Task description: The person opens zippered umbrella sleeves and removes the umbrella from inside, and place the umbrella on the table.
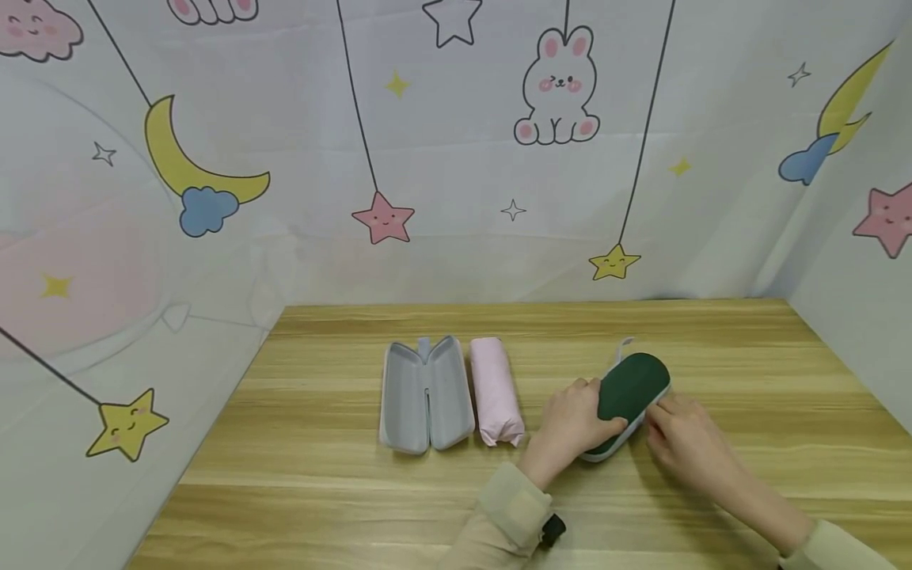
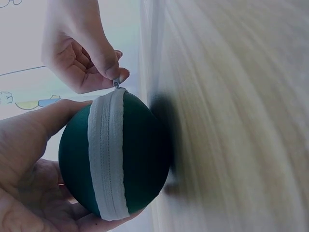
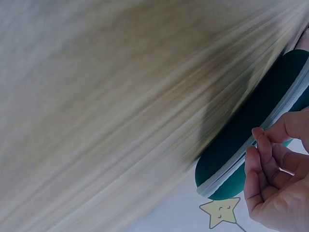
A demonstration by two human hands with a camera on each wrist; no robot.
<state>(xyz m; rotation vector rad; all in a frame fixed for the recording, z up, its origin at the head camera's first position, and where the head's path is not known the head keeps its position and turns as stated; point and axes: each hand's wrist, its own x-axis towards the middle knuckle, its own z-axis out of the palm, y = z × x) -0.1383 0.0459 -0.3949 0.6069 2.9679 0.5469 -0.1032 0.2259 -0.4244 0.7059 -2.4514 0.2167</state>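
A dark green oval case with a pale zip band around its side lies tilted on the right half of the table. My left hand grips it across its near left part, thumb on one side and fingers on the other. On its right side my right hand pinches the small metal zip pull between thumb and finger. Along the case end in the left wrist view the zip teeth are joined. A light strap sticks out at the far end.
Left of the hands, a light grey hard case lies spread open in two halves. Beside it is a pink, soft-looking rolled bundle. The wooden table meets a printed cloth backdrop at the back and sides.
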